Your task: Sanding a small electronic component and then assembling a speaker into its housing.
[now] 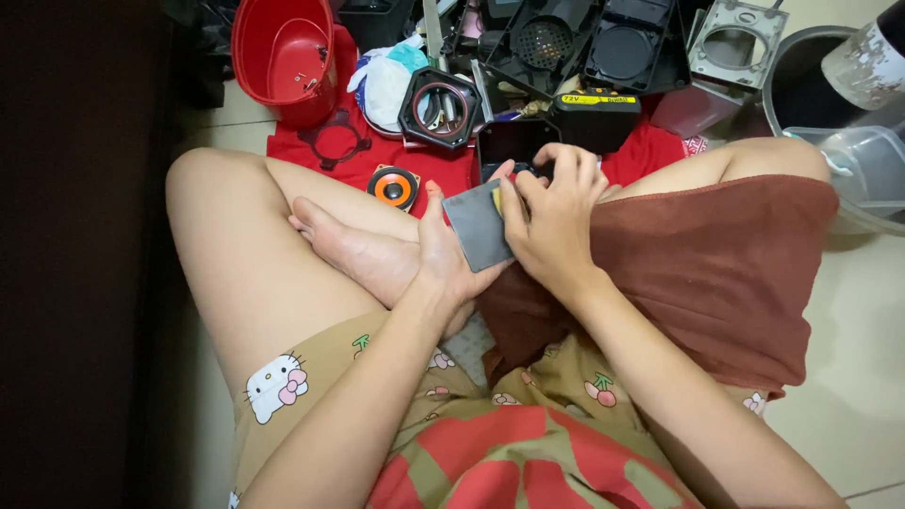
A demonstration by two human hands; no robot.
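Observation:
I sit cross-legged on the floor. My left hand (441, 254) holds a flat dark grey square panel (476, 226) from below, thumb along its left edge. My right hand (551, 212) is curled over the panel's right side, fingers pressing on a small black part with a bit of yellow (497, 198) at the panel's top edge. Both hands meet above my crossed feet, just in front of a black box-shaped casing (514, 141).
A red cloth (377, 155) ahead carries a small orange speaker cone (393, 186), a black square speaker frame (439, 106) and black housings (584, 47). A red bucket (283, 57) stands far left, a clear plastic tub (863, 174) at right. A brown cloth (716, 264) covers my right leg.

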